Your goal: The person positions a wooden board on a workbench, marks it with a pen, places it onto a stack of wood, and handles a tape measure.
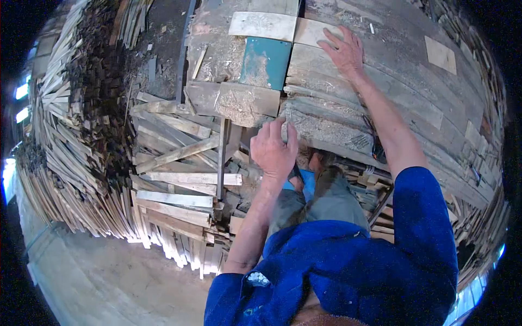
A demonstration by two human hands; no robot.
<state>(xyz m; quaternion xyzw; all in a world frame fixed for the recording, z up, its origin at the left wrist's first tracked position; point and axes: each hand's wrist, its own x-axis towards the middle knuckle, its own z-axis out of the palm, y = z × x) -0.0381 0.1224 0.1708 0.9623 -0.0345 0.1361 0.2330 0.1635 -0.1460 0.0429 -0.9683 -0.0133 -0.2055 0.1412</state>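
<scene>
My right hand [345, 51] rests with fingers spread on a pale board [315, 32] lying across the wooden workbench. My left hand [274, 149] is at the bench's front edge, just below a sawdust-covered plank [250, 102]. Its fingers are bent with a gap before the thumb, and I see nothing held between them. Between the hands and further back is a teal plate [277, 60], partly dusted with sawdust. Another pale wooden piece [261, 25] lies behind that plate, its right end meeting the board under my right hand at a dark slot.
Loose wooden slats [185, 179] are piled left of the bench, beside a metal leg [221, 157]. Taller stacks of slats [70, 130] stand further left. A square wooden piece [440, 54] lies on the bench at the right. Concrete floor [119, 277] shows at lower left.
</scene>
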